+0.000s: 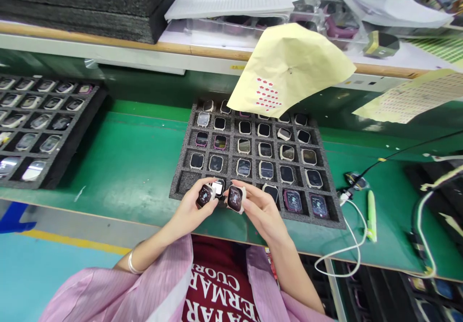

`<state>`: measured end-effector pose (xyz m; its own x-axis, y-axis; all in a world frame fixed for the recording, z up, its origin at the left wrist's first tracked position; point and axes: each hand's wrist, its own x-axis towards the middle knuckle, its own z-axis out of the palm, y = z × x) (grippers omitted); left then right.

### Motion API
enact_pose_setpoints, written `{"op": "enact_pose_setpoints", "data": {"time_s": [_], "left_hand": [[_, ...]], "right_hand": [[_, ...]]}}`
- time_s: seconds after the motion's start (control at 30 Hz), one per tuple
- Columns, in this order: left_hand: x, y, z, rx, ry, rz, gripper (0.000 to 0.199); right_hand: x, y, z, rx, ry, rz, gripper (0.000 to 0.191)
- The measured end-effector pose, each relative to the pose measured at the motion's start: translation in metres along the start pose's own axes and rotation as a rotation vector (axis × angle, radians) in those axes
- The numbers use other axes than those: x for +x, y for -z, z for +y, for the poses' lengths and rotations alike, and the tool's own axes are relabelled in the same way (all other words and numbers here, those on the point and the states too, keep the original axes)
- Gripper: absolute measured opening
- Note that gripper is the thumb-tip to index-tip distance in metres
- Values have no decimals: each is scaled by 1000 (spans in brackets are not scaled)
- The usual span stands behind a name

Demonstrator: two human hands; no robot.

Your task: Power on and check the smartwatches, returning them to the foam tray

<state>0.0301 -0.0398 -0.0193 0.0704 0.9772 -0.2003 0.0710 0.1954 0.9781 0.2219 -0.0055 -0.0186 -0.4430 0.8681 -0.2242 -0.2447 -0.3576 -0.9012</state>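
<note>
Over the front edge of a black foam tray (185, 181), my left hand (191, 207) is closed around a smartwatch (205, 195) with a lit dark face. Beside it, my right hand (263, 211) grips a second smartwatch (235, 198), pale-cased, its screen also lit. Both watches are without straps, and the two hands are a little apart. Between them a watch with a white lit screen (218, 187) shows, partly hidden by my left fingers. Rows of watch heads fill the tray's compartments, among them a purple-cased one (292, 200) at the front right.
Another foam tray of watches (58, 160) lies at the left. To the right are a white cable (356, 264), a green marker (371, 216) and a round metallic object (356, 181). Yellow paper (289, 66) hangs from the shelf over the tray's back rows.
</note>
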Motion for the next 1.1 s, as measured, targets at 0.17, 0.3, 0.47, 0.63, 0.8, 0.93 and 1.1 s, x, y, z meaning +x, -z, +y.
{"op": "enact_pose_setpoints", "data": {"time_s": [0.17, 0.3, 0.47, 0.63, 0.8, 0.93, 1.1], "left_hand": [[6, 3, 1, -17, 15, -1, 32], [7, 6, 2, -13, -40, 10, 32], [3, 7, 5, -25, -76, -13, 35], [5, 4, 5, 9, -87, -36, 32], [8, 4, -1, 20, -103, -18, 36], [9, 5, -5, 54, -113, -15, 31], [7, 5, -10, -67, -14, -15, 33]], "right_hand": [[0, 1, 0, -32, 33, 46, 35], [-1, 2, -1, -28, 36, 52, 36], [-3, 3, -3, -25, 47, 33, 36], [-4, 2, -3, -36, 60, 10, 35], [0, 3, -1, -16, 54, -10, 35], [1, 3, 1, -14, 49, -21, 33], [2, 4, 2, -14, 43, 25, 36]]}}
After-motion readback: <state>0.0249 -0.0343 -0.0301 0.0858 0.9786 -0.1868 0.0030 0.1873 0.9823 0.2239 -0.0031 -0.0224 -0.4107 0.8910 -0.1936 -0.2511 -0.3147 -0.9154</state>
